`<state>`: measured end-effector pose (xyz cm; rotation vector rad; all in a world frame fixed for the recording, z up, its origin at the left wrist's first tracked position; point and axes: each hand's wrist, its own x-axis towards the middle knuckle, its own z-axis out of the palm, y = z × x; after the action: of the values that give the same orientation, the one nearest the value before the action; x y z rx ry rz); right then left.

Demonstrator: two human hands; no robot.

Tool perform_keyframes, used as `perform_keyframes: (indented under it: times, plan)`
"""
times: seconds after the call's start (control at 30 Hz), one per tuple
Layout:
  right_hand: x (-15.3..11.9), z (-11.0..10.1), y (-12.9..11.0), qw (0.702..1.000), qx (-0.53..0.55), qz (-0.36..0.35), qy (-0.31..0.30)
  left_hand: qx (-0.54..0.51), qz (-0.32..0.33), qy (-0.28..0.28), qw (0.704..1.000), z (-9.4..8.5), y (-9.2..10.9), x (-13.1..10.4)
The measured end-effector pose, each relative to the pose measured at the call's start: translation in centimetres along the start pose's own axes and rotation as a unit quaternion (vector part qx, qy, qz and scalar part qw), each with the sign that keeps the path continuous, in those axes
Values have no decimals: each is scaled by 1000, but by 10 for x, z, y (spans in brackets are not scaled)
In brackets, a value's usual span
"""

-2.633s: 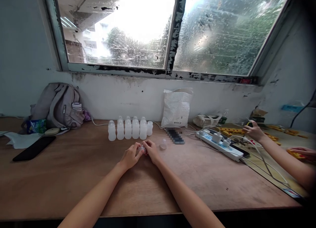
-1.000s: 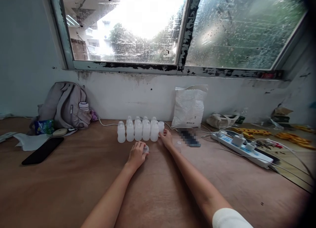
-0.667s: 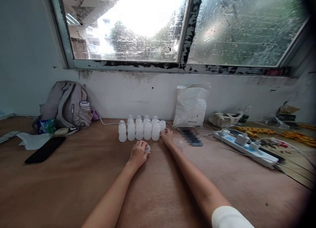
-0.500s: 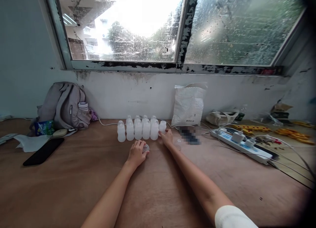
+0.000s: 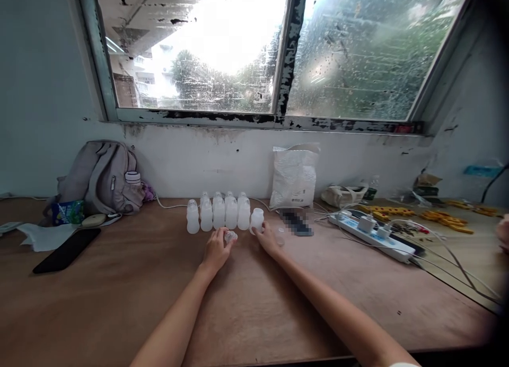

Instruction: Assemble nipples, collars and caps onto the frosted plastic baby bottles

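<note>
My left hand [image 5: 217, 250] is closed around a small clear cap [image 5: 230, 236], held just above the wooden table; its exact shape is partly covered by the fingers. To the right, my right hand [image 5: 267, 238] has its fingers closed on the lower side of an open-topped frosted white bottle [image 5: 257, 218], which stands upright. Several similar waisted bottles [image 5: 218, 213] with clear domed tops stand close together left of it, in two rows. Beside my right wrist lies another clear piece [image 5: 281, 236], faint against the table.
A white pouch [image 5: 294, 176] leans on the wall, with a blurred-out dark object before it. Rightward lie a power strip [image 5: 371, 237], cables and yellow parts [image 5: 445, 221]. On the left are a backpack [image 5: 103, 171] and a black phone [image 5: 67, 251]. Part of another person's hand [image 5: 503, 233] shows at the right edge.
The open bottle has come slightly toward me, away from the row, with my right hand. My left hand has turned the clear cap a little. The camera view has shifted.
</note>
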<state>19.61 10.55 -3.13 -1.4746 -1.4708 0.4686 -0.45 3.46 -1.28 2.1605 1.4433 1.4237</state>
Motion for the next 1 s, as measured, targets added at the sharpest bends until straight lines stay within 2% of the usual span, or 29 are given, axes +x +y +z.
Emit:
perform_keyframes:
  times: [0.2,0.33,0.5,0.63,1.0]
  plan:
    - [-33,1,-16,996,46,-65,-33,-84,-52,64,993,3,1,6]
    - [-59,6,-36,984,72,-128,-100,-141,-39,81,986,-1,11,6]
    - [-78,8,-56,964,68,-193,-169,-161,-7,108,981,-17,27,3]
    - [-85,7,-60,954,54,-227,-190,-152,16,107,982,-22,31,3]
    - [-82,-1,-56,947,24,-255,-195,-140,36,85,986,-8,26,1]
